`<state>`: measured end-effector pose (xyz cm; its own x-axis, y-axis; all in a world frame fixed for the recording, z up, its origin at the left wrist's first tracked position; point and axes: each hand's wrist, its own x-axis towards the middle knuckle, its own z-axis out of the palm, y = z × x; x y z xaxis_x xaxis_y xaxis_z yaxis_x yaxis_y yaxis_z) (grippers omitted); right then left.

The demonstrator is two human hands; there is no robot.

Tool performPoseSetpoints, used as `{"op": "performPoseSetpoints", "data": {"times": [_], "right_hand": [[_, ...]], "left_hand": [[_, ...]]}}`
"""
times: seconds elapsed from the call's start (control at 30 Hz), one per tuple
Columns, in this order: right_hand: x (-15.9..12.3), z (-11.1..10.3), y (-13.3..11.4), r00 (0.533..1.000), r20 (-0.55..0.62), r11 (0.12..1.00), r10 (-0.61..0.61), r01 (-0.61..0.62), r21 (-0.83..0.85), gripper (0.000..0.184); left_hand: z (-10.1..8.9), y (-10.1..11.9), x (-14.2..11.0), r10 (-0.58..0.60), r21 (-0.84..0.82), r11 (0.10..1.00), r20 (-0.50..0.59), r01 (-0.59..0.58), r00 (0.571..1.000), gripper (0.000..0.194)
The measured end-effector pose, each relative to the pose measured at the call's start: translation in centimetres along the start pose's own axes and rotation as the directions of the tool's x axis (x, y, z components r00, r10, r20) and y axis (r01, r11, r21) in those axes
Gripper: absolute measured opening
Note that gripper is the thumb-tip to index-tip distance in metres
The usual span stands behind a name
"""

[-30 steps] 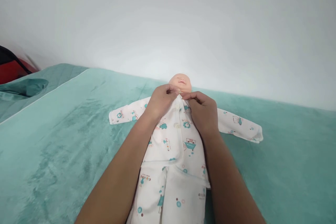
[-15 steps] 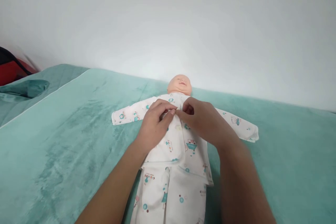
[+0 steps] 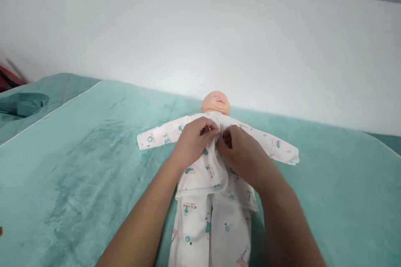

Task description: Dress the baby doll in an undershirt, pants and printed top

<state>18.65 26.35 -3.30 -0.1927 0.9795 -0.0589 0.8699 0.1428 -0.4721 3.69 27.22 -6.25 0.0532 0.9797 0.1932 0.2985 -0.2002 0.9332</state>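
A baby doll (image 3: 215, 102) lies on its back with its arms spread. It wears a white printed baby shirt (image 3: 200, 179) and matching white trousers (image 3: 192, 233). At the chest, my left hand (image 3: 196, 139) pinches the front edge of the shirt between thumb and fingers. Close beside it, my right hand (image 3: 242, 150) has its fingers curled on the other side of the same opening, also pinching the shirt. The fastening between my fingertips is hidden. Both shirt sleeves lie flat, stretched out to the sides.
A teal plush cover (image 3: 94, 167) spreads under the doll. Behind the head rises a white wall (image 3: 250, 50) with a dark band along its top. A red and black object (image 3: 11, 79) stands at the far left edge, near a folded teal cloth (image 3: 25, 103).
Both hands have moved from the collar down to the chest. The front flap of the shirt is now lifted and pulled slightly to the right. The doll's neckline has come into view.
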Motion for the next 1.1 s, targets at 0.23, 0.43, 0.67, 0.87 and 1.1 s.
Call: {"op": "performPoseSetpoints", "data": {"times": [0.23,0.43,0.67,0.87,1.1], "right_hand": [[-1.1,1.6,-1.5,0.996,-0.076,0.995,0.047,-0.053,-0.079,0.014],[0.4,0.1,1.3,0.999,0.012,0.992,-0.044,0.042,0.122,0.009],[1.2,-1.3,4.2,0.969,0.162,0.887,-0.184,0.093,0.452,0.017],[1.6,-0.5,4.2,0.975,0.162,0.802,-0.151,0.026,0.597,0.032],[2.0,0.6,4.1,0.979,0.128,0.452,-0.161,-0.042,0.891,0.033]], "left_hand": [[0.2,0.1,-0.4,-0.082,-0.18,0.981,-0.045,0.073,0.996,0.016],[0.4,-0.1,-0.4,-0.144,-0.276,0.953,-0.037,0.128,0.989,0.016],[0.3,-0.2,-0.3,-0.182,-0.32,0.934,-0.037,0.161,0.983,0.018],[0.5,-0.1,-0.3,-0.168,-0.296,0.944,-0.055,0.145,0.984,0.014],[0.6,0.4,-0.4,-0.154,-0.255,0.957,-0.048,0.137,0.987,0.016]]}}
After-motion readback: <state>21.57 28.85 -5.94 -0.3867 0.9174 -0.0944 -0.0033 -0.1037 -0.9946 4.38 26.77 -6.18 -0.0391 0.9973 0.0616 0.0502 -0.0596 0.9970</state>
